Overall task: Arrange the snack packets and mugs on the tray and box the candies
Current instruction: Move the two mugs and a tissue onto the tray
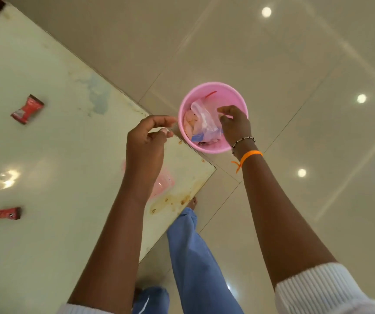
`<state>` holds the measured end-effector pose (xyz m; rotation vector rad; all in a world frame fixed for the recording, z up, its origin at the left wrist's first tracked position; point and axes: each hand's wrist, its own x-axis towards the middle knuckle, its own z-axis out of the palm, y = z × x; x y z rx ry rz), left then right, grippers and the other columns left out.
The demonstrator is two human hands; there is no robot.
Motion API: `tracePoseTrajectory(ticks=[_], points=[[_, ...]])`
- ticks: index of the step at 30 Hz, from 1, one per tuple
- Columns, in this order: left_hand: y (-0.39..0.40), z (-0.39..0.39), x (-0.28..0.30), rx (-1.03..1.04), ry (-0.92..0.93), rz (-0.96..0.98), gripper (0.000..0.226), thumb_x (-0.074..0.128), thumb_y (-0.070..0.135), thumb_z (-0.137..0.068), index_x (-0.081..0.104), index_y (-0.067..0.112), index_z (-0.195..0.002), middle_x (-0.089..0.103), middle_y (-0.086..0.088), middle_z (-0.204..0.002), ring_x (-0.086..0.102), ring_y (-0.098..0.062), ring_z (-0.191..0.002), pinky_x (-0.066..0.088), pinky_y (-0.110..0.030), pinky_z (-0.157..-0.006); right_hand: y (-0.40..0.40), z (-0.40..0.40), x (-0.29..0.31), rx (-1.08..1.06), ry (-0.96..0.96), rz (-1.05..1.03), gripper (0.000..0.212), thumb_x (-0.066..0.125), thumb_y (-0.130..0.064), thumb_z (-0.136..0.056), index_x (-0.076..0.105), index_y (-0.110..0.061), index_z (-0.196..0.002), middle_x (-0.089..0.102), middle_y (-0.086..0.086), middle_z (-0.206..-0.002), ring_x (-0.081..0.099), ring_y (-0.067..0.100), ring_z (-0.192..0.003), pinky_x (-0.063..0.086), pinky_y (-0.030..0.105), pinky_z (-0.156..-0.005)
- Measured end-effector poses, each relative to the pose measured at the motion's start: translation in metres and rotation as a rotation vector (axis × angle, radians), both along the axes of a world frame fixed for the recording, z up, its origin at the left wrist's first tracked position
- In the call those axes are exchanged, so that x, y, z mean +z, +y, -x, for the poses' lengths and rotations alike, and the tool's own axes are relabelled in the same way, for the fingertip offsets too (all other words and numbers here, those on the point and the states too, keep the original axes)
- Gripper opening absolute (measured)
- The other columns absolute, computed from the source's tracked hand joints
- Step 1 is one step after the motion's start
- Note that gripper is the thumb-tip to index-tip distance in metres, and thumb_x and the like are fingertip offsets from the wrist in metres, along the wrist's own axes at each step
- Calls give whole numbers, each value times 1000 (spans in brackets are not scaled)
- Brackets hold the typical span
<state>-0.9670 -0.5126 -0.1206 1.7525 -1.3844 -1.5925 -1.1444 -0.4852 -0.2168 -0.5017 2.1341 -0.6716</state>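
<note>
Over pink bin point(213, 141), right hand point(235, 123) loosely open, left hand point(147, 141) pinching something, perhaps clear wrapper.

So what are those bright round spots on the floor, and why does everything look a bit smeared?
Head view: the round spots are ceiling lights mirrored in the glossy floor tiles, and the table carries a similar glare patch. The two red candies and both hands look soft from motion blur, and the wide lens bends the table edges.

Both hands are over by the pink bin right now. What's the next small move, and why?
Probably bring the left hand back to the nearer red candy: two red candies, the other at, lie loose on the table, while the right hand is over the pink bin.
</note>
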Motion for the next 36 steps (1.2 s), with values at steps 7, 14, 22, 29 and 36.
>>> tracePoseTrajectory(ticks=[7,14,22,29,36], points=[[32,-50,21,223,73,-23,40,44,1,-86,67,33,-80,68,14,-86,64,-3,-76,52,-27,-86,13,-96,97,128,-184,247,27,39,12,-86,62,5,-98,59,8,-87,54,8,-70,48,21,-72],[99,-148,49,550,152,-29,38,44,-1,-86,67,29,-84,64,6,-86,62,-8,-76,51,-24,-80,56,-222,148,381,-319,169,25,43,5,-87,63,-5,-98,62,3,-87,59,17,-76,46,20,-71],[234,-313,83,879,246,-18,34,42,-2,-89,64,23,-89,61,1,-86,61,-9,-77,51,-21,-77,159,-397,182,626,-387,169,24,43,4,-88,64,-6,-96,63,2,-82,59,10,-68,43,5,-61],[355,-443,100,1125,263,-10,30,42,-3,-91,60,21,-87,58,2,-81,57,-9,-72,49,-17,-72,266,-533,196,778,-491,156,22,44,7,-88,63,1,-98,61,6,-84,57,7,-68,43,2,-57],[410,-525,96,1312,285,-18,27,42,-3,-92,60,17,-87,59,1,-81,55,-13,-74,46,-23,-75,309,-623,192,951,-509,143,20,48,5,-87,59,-12,-88,62,1,-80,59,3,-63,45,4,-59]])
